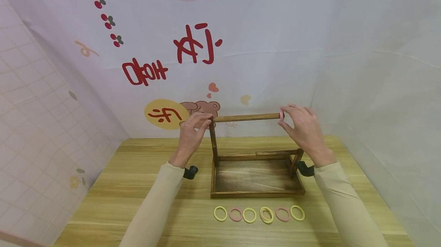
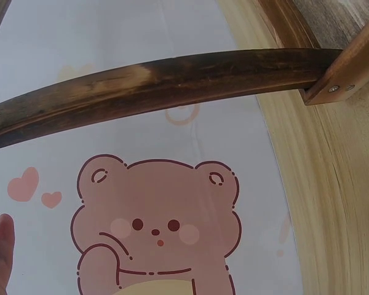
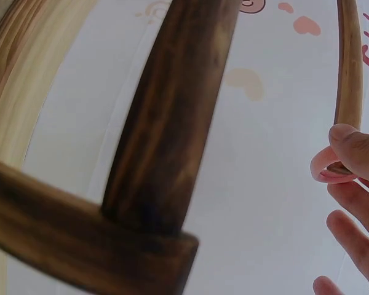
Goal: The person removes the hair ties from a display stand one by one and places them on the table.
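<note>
A dark wooden stand has a shallow tray base, a tall left post and a shorter right post. From the tall post a long bar extends right. My left hand holds the top of that post between thumb and fingers; only one of its fingertips shows in the left wrist view. At the bar's free end, my right hand pinches a pink ring. The ring is around the bar's tip in the right wrist view. The lower bar points left from the short post.
In front of the stand lies a row of rings on the wooden table, including a yellow ring, a pink ring and a yellow ring overlapping a pink one. A printed wall cloth hangs close behind the table.
</note>
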`<state>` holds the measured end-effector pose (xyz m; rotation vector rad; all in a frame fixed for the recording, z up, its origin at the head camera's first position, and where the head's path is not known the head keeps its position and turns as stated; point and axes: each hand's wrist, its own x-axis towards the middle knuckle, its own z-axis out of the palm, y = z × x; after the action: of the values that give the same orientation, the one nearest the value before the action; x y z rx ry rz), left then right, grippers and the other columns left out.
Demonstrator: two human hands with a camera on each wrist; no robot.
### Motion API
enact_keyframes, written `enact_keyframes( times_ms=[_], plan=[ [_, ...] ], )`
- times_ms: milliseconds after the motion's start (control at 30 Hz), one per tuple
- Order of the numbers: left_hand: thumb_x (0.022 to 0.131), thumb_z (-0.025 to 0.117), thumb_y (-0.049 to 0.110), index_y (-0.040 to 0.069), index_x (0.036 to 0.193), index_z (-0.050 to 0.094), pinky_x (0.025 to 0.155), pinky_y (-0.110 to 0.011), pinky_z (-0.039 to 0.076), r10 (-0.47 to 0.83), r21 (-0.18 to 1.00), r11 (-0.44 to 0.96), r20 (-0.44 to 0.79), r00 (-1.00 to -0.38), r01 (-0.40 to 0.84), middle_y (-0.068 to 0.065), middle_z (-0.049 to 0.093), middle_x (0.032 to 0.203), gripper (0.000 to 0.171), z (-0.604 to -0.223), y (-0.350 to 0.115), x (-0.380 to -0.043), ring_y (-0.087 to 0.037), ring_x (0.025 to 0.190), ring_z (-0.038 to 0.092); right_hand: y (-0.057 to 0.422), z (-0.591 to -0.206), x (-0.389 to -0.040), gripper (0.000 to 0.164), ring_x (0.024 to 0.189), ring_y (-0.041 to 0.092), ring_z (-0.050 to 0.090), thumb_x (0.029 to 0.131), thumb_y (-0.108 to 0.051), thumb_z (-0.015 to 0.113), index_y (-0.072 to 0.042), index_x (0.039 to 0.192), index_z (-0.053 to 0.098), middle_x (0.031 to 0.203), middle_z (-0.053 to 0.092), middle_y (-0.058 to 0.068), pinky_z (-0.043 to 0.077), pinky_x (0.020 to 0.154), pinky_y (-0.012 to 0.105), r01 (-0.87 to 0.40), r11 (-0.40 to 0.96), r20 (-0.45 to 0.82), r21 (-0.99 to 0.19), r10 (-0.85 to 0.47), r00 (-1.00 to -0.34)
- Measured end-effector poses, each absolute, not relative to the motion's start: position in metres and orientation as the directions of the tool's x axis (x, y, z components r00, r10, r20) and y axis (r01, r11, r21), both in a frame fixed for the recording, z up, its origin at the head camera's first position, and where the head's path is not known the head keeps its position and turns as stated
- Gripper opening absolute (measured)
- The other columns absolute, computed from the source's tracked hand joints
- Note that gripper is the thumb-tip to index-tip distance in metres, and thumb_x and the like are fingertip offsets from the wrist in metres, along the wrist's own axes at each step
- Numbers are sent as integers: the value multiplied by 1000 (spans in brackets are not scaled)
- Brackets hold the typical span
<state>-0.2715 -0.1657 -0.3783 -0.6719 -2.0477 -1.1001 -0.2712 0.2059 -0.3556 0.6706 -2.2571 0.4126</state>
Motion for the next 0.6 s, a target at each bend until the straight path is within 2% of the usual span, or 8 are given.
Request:
enact_keyframes(
  times_ms=[233,467,567,600],
  plan=[
    [95,75,5,2,115,77,98,-48,54,108,480,502,791,-602,720,-14,74,113,21,-381,-165,-272,-32,112,68,217,-359,-268,52,118,42,64,77,-7,91,2,123,69,120,72,22,42,102,67,-584,808,754,-77,-336,-564],
    [94,75,4,0,115,77,97,-49,54,110,461,495,807,-580,736,-15,74,113,21,-379,-165,-274,-33,109,70,231,-356,-253,52,115,43,64,75,-4,92,1,121,69,116,73,20,43,100,65,-619,783,779,-52,-356,-516],
    [94,76,4,0,115,77,100,-49,53,110,460,497,808,-579,736,-15,74,113,21,-379,-166,-275,-34,112,68,239,-356,-243,50,114,43,64,76,-7,90,0,122,70,114,73,19,43,100,64,-646,761,784,-51,-370,-498],
    [94,76,4,0,115,77,101,-49,52,109,460,496,809,-578,736,-15,74,113,21,-379,-166,-276,-34,112,68,242,-355,-240,47,113,43,64,81,-12,88,0,123,70,113,73,20,44,100,63,-656,753,789,-48,-375,-488]
  ],
)
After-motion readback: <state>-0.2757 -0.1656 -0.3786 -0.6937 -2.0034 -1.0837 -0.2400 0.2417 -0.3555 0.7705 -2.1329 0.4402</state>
